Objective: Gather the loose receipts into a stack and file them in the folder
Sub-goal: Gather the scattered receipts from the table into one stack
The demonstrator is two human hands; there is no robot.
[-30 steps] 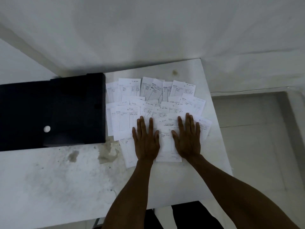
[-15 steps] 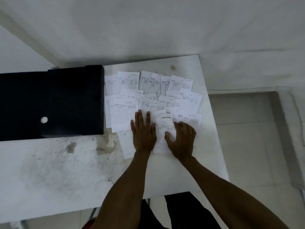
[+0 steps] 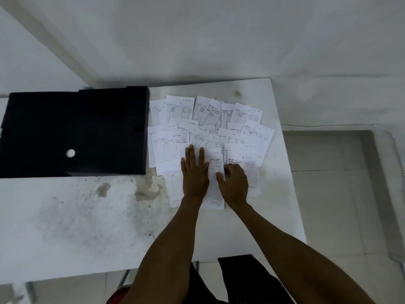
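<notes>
Several white receipts (image 3: pixel 210 126) lie fanned out and overlapping on the right part of the white table (image 3: pixel 87 216). A black folder (image 3: pixel 74 132) with a small white round spot lies closed at the left, its right edge touching the receipts. My left hand (image 3: pixel 194 172) rests flat, fingers apart, on the near receipts. My right hand (image 3: pixel 233 183) sits just right of it with fingers curled, pinching the edge of a narrow receipt (image 3: pixel 215 189) between thumb and fingers.
The table surface has brownish stains (image 3: pixel 149 189) near the folder's front corner. The table's right edge (image 3: pixel 289 172) drops to a tiled floor. A white sheet covers the wall behind.
My right hand went from lying flat to curling its fingers and drawing back toward me, gripping a receipt. The left hand stayed flat. The camera view shifted slightly.
</notes>
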